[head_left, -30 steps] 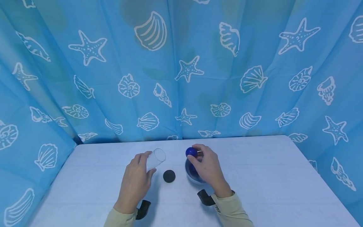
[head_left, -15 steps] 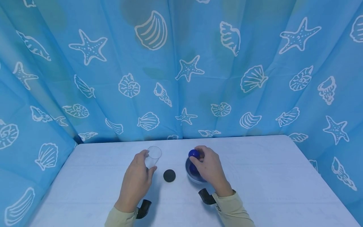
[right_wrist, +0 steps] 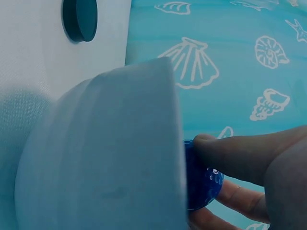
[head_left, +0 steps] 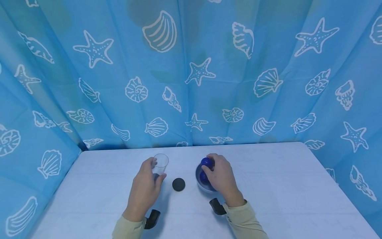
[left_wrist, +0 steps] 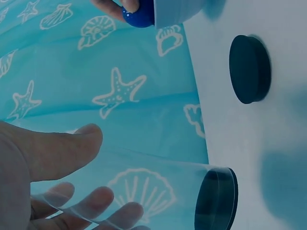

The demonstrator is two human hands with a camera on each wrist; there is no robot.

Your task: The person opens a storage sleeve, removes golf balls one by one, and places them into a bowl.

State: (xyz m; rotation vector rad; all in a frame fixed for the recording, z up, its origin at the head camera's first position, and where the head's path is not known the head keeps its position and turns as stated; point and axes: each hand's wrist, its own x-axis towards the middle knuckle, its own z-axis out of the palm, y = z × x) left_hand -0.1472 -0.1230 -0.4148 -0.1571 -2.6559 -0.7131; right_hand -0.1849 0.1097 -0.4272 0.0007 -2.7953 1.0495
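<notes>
My left hand grips a clear plastic cup that stands upright on the white table. In the left wrist view the thumb and fingers curl round the cup, whose dark base rests on the table. My right hand pinches a blue ball just above the far rim of a pale blue bowl. A second blue ball lies inside the bowl. The right wrist view shows the held ball against the bowl's rim, between thumb and fingers.
A black round lid lies flat on the table between cup and bowl, also seen as the lid in the left wrist view. A blue curtain with shells and starfish closes off the back and both sides.
The cup has gone from tilted toward the bowl to upright on the table. The right hand with the blue ball has sunk slightly toward the bowl's rim.
</notes>
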